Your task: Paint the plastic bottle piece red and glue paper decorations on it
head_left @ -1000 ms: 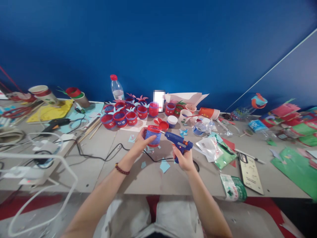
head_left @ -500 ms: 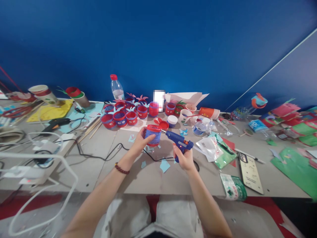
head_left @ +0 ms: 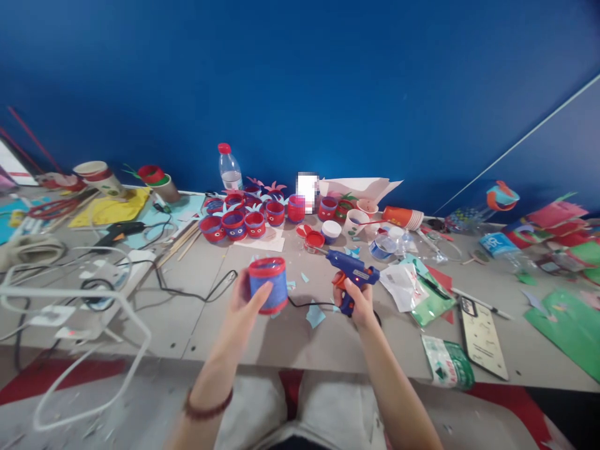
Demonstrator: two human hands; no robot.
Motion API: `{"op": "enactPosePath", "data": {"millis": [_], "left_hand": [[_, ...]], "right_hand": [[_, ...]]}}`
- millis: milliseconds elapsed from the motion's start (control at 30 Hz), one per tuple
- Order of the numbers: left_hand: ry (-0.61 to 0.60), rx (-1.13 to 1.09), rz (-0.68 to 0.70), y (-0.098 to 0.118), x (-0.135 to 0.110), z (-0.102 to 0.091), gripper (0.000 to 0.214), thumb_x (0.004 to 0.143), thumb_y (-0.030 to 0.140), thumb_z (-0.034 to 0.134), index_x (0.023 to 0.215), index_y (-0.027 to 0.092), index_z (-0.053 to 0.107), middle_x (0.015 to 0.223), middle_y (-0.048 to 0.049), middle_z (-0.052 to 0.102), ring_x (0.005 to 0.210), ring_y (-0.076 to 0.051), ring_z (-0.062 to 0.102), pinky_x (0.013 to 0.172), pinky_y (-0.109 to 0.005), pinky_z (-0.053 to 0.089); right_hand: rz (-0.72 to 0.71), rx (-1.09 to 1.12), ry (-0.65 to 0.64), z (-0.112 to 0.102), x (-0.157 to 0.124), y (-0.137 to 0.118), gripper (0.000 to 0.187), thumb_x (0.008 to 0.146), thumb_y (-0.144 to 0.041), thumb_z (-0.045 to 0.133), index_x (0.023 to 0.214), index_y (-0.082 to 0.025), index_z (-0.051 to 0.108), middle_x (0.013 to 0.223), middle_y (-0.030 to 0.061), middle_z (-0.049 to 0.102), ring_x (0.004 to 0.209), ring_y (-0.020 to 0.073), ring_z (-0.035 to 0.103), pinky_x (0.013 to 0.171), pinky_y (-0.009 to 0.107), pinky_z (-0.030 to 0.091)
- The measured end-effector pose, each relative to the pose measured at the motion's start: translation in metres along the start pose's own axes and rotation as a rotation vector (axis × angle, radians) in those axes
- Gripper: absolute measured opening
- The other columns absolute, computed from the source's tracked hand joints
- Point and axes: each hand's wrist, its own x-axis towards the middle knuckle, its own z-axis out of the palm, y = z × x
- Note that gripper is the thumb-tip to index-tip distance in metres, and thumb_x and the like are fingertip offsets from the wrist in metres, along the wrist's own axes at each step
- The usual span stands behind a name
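My left hand [head_left: 250, 300] is wrapped round a small cup [head_left: 276, 289] painted blue with red bands at its rim and base, held upright above the table. In my right hand [head_left: 356, 297] is a blue hot glue gun [head_left: 350, 267] with an orange trigger, its nozzle pointing left towards a round red lid [head_left: 313, 239] on the table. The gun's nozzle is apart from the cup. Beyond stand several red and blue cups [head_left: 234, 224], some with eyes and paper leaves. A white-topped paint jar [head_left: 331, 231] sits just behind the gun. Scraps of light blue paper [head_left: 315, 314] lie between my hands.
A power strip [head_left: 112, 284] with white cables is at the left, near a black glue gun [head_left: 120, 232]. A black cord [head_left: 187, 297] crosses the table. On the right lie a phone [head_left: 482, 337], a green packet [head_left: 447, 362] and plastic bags [head_left: 403, 284]. A bottle [head_left: 229, 172] stands at the back.
My left hand has drawn the cup left and towards me, away from the glue gun's nozzle. The glue gun stays in my right hand, nearly in place.
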Motion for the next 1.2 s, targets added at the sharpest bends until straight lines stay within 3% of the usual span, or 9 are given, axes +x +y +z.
{"op": "enactPosePath", "data": {"millis": [67, 133, 267, 367, 467, 700, 1200], "left_hand": [[0.102, -0.032, -0.030, 0.000, -0.020, -0.003, 0.051, 0.070, 0.052, 0.075, 0.109, 0.025, 0.058, 0.105, -0.0058, 0.069, 0.094, -0.025, 0.067, 0.072, -0.033, 0.058], [0.050, -0.049, -0.069, 0.002, -0.023, 0.003, 0.050, 0.068, 0.051, 0.077, 0.106, 0.024, 0.059, 0.103, -0.0048, 0.069, 0.091, -0.023, 0.067, 0.072, -0.031, 0.057], [-0.087, -0.022, 0.036, 0.017, 0.013, 0.027, 0.047, 0.068, 0.048, 0.078, 0.103, 0.023, 0.060, 0.103, -0.0046, 0.068, 0.094, -0.023, 0.066, 0.075, -0.031, 0.056], [-0.231, 0.003, -0.003, 0.024, 0.047, 0.045, 0.050, 0.064, 0.051, 0.080, 0.099, 0.021, 0.062, 0.101, -0.0072, 0.069, 0.094, -0.026, 0.066, 0.076, -0.035, 0.055], [-0.275, -0.040, -0.024, 0.018, 0.066, 0.056, 0.055, 0.058, 0.055, 0.082, 0.096, 0.020, 0.063, 0.099, -0.0080, 0.070, 0.096, -0.027, 0.066, 0.080, -0.036, 0.055], [-0.331, -0.100, -0.101, -0.009, 0.067, 0.053, 0.061, 0.056, 0.056, 0.083, 0.099, 0.017, 0.064, 0.096, -0.0081, 0.071, 0.086, -0.024, 0.067, 0.075, -0.035, 0.055], [-0.347, -0.059, -0.132, -0.013, 0.063, 0.054, 0.059, 0.055, 0.053, 0.084, 0.098, 0.017, 0.065, 0.099, -0.0095, 0.072, 0.093, -0.027, 0.068, 0.079, -0.037, 0.056]], "right_hand": [[0.014, 0.028, -0.015, -0.002, -0.001, 0.002, 0.041, 0.076, -0.059, 0.065, 0.079, -0.018, 0.063, 0.045, -0.0042, 0.051, 0.036, 0.0101, 0.045, 0.040, 0.024, 0.034], [0.020, 0.045, -0.028, -0.004, -0.001, 0.005, 0.042, 0.076, -0.059, 0.065, 0.081, -0.018, 0.063, 0.045, -0.0048, 0.050, 0.036, 0.0105, 0.045, 0.040, 0.024, 0.034], [0.013, 0.070, -0.026, -0.008, 0.000, 0.009, 0.041, 0.077, -0.059, 0.063, 0.081, -0.019, 0.063, 0.044, -0.0045, 0.051, 0.036, 0.0112, 0.046, 0.039, 0.024, 0.034], [-0.006, 0.080, -0.022, -0.010, 0.003, 0.009, 0.039, 0.080, -0.057, 0.062, 0.082, -0.018, 0.063, 0.044, -0.0040, 0.053, 0.036, 0.0109, 0.046, 0.040, 0.024, 0.034], [-0.025, 0.064, -0.022, -0.010, 0.005, 0.008, 0.038, 0.083, -0.056, 0.060, 0.084, -0.018, 0.064, 0.043, -0.0040, 0.053, 0.036, 0.0110, 0.045, 0.041, 0.024, 0.033], [-0.011, 0.037, -0.026, -0.006, 0.005, 0.004, 0.038, 0.082, -0.056, 0.062, 0.083, -0.018, 0.064, 0.044, -0.0040, 0.053, 0.037, 0.0105, 0.046, 0.042, 0.024, 0.032], [-0.021, -0.012, 0.073, -0.004, 0.004, 0.003, 0.039, 0.079, -0.057, 0.065, 0.083, -0.018, 0.064, 0.047, -0.0040, 0.054, 0.039, 0.0103, 0.047, 0.042, 0.024, 0.036]]}}
